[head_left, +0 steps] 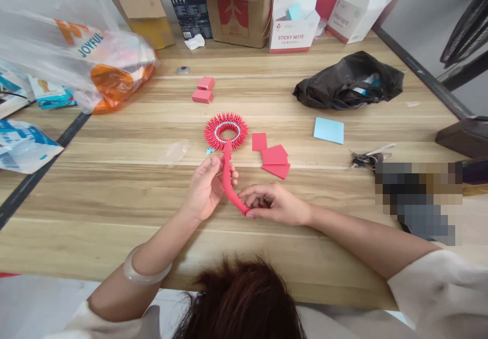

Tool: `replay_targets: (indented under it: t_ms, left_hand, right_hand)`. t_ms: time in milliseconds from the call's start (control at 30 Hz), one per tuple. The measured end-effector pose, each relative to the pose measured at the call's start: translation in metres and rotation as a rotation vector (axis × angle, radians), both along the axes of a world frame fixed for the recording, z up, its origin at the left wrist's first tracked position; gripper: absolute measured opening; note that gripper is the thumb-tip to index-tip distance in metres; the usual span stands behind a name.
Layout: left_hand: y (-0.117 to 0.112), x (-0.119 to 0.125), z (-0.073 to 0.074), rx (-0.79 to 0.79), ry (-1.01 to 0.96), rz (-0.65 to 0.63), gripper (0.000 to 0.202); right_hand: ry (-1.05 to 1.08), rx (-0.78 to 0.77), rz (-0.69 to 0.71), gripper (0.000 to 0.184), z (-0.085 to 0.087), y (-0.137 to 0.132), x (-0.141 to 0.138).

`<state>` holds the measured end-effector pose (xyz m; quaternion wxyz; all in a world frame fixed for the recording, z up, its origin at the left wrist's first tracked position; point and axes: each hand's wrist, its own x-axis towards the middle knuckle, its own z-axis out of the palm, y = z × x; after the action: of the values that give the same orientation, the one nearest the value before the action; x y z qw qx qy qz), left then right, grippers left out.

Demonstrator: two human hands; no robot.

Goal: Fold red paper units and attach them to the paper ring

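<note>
A long, curved red strip of interlocked folded-paper pieces [227,176] runs between my two hands. My left hand [206,186] is closed round its upper part, thumb in front. The fingers of my right hand [272,203] pinch its lower end. Just beyond, a red folded-paper ring [209,131] with spiky edges and a pale blue inner band lies on the table; the strip's top overlaps its near edge, and I cannot tell whether they are joined. Right of the ring are several red paper squares [275,155]. A small light blue paper piece [210,151] lies by the ring.
Two red paper blocks [202,96] lie behind the ring. At the right are a blue sticky-note pad [328,130], a black plastic bag [351,82] and keys [364,159]. Cardboard boxes [242,19] and a sticky-note box [292,36] line the back; a plastic bag [118,69] stands left.
</note>
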<state>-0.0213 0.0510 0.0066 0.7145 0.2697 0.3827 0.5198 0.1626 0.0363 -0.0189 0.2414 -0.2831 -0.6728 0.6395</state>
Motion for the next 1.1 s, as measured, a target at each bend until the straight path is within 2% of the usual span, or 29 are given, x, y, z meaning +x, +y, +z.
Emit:
replay_targets:
  t_ms: [133,233,333,400,500,600,667,733,933,1100]
  left_hand:
    - [0.003,-0.001,-0.004,-0.082,0.033,0.080,0.032]
    - [0.005,-0.002,-0.011,-0.027,0.156,0.166,0.023]
    - [0.007,-0.007,-0.016,0.187,0.477,0.296,0.017]
    - [0.010,-0.013,-0.017,0.445,0.834,0.323,0.018]
    - [0.016,-0.023,-0.015,0.847,1.440,0.111,0.033]
    - [0.022,-0.030,-0.013,0.957,1.729,-0.129,0.047]
    - [0.025,-0.032,-0.013,0.938,1.815,-0.215,0.051]
    - [0.027,-0.032,-0.015,0.924,1.860,-0.248,0.052]
    - [0.025,-0.030,-0.015,0.914,1.847,-0.243,0.048]
    - [0.021,-0.029,-0.012,0.997,1.812,-0.285,0.039]
  right_hand:
    - [0.157,-0.119,-0.091,0.041,-0.006,0.000,-0.001]
    - [0.226,-0.181,-0.149,0.037,-0.007,0.000,-0.001]
    - [0.262,-0.244,-0.227,0.032,-0.003,0.002,-0.001]
    - [0.283,-0.278,-0.305,0.027,-0.001,0.004,0.000]
    - [0.307,-0.304,-0.374,0.020,-0.001,0.006,0.001]
    - [0.317,-0.297,-0.384,0.019,-0.002,0.006,0.000]
    - [0.318,-0.291,-0.383,0.018,-0.002,0.006,-0.001]
    - [0.317,-0.285,-0.388,0.019,-0.002,0.006,-0.001]
    - [0.329,-0.276,-0.407,0.021,-0.005,0.008,-0.002]
    - [0.361,-0.283,-0.415,0.019,-0.007,0.008,-0.002]
